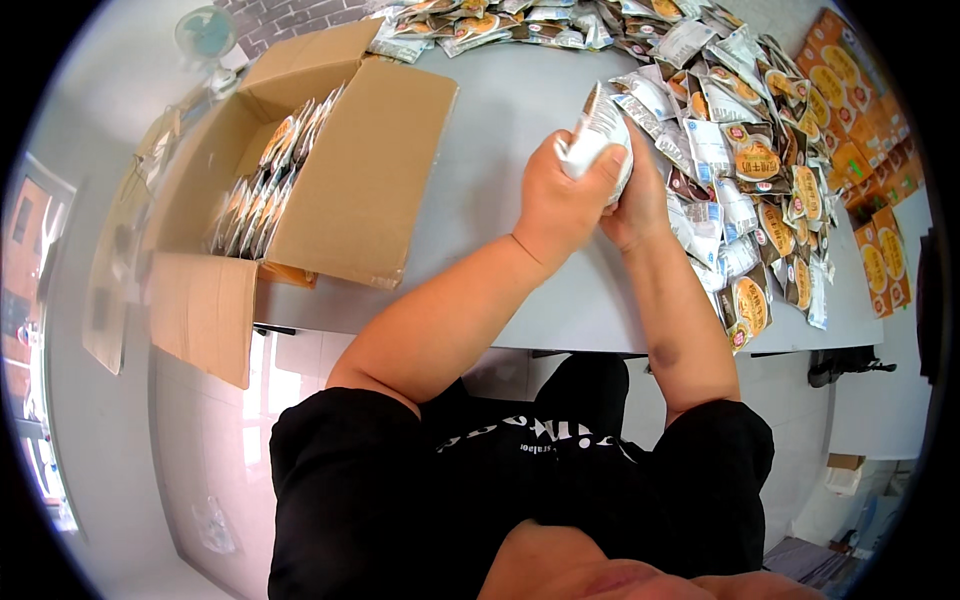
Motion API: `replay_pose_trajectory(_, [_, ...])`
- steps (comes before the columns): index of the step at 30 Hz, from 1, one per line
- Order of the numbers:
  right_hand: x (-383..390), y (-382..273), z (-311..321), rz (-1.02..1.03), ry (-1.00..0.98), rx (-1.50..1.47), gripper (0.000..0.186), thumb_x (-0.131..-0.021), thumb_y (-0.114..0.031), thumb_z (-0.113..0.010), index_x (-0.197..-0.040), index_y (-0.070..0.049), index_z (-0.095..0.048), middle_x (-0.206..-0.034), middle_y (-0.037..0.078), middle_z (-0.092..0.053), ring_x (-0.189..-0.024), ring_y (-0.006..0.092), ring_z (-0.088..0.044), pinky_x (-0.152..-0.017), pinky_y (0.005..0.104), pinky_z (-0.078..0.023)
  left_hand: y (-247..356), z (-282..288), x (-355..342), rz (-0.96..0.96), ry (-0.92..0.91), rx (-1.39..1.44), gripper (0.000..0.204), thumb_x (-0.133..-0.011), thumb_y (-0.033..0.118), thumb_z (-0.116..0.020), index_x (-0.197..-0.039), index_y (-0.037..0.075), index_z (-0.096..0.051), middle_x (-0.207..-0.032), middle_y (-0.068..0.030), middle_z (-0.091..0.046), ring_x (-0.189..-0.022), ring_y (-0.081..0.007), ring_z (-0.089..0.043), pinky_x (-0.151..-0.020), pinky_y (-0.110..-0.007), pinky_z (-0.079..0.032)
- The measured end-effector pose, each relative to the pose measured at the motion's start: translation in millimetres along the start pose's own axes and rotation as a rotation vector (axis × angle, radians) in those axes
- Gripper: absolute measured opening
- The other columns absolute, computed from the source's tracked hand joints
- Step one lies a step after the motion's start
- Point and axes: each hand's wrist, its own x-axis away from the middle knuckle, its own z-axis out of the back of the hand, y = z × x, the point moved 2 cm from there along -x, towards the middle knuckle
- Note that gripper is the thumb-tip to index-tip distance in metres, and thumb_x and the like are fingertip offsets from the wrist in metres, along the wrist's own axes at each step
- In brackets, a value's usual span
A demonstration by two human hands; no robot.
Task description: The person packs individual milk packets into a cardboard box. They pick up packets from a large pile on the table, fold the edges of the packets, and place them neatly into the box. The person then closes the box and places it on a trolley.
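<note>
Both my hands are up over the middle of the grey table (480,150), closed around a snack packet (603,130) whose white printed back faces me. My left hand (568,195) grips it with the thumb pressed across its lower part. On the other side, my right hand (640,195) wraps it, its fingers partly hidden behind the packet and the left hand. Whether it is one packet or a few stacked together, I cannot tell. Just right of my right hand spreads a heap of loose packets (755,155), brown and orange fronts mixed with white backs.
An open cardboard box (350,180) stands on the left of the table, flaps folded out, with packets (265,190) standing in rows inside. More packets (540,28) lie along the far edge. Orange printed cartons (850,95) are stacked at the right. A fan (205,35) stands at the back left.
</note>
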Motion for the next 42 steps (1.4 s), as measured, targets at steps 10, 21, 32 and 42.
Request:
replay_pose_trajectory(10, [-0.2,1.6,0.4,0.105,0.034,-0.033,0.03,-0.096,-0.042,-0.052,-0.092,-0.014,-0.062,-0.071,-0.004,-0.06,-0.05,0.0055,-0.051,-0.038,0.0214,-0.031,1.6,-2.1,6.3,-0.101,-0.057,-0.315,0.03,-0.086,0.027,-0.073,-0.093,0.001,-0.06,-0.087,-0.0061,-0.066,-0.076,-0.0126,-0.062,-0.063,-0.029,-0.051])
replay_pose_trajectory(21, [-6.8,-2.1,11.2,0.042,-0.02,0.136,0.029,-0.092,-0.045,-0.06,-0.083,-0.017,-0.058,-0.066,-0.006,-0.053,-0.048,0.0036,-0.04,-0.04,0.0198,-0.025,-6.8,10.9,-15.9,0.041,-0.017,0.214,0.024,-0.091,0.026,-0.064,-0.096,0.002,-0.062,-0.085,-0.0045,-0.066,-0.072,-0.0109,-0.062,-0.063,-0.027,-0.05])
replay_pose_trajectory(32, [-3.7,-1.1,11.1,0.004,-0.102,0.121,0.026,-0.092,-0.042,-0.061,-0.091,-0.016,-0.06,-0.072,-0.006,-0.058,-0.051,0.0022,-0.047,-0.04,0.019,-0.029,-4.0,5.0,-5.8,0.104,-0.065,0.313,0.023,-0.094,0.023,-0.061,-0.107,0.003,-0.06,-0.091,-0.0036,-0.065,-0.077,-0.0114,-0.062,-0.066,-0.027,-0.051])
replay_pose_trajectory(42, [4.1,-6.9,4.3,0.239,0.017,0.193,0.027,-0.09,-0.03,-0.066,-0.103,-0.008,-0.062,-0.089,0.001,-0.065,-0.076,0.01,-0.062,-0.065,0.0262,-0.05,-8.2,3.8,-10.8,0.224,-0.089,0.355,0.036,-0.094,0.028,-0.057,-0.119,0.001,-0.054,-0.108,-0.0087,-0.063,-0.097,-0.0178,-0.063,-0.084,-0.033,-0.051])
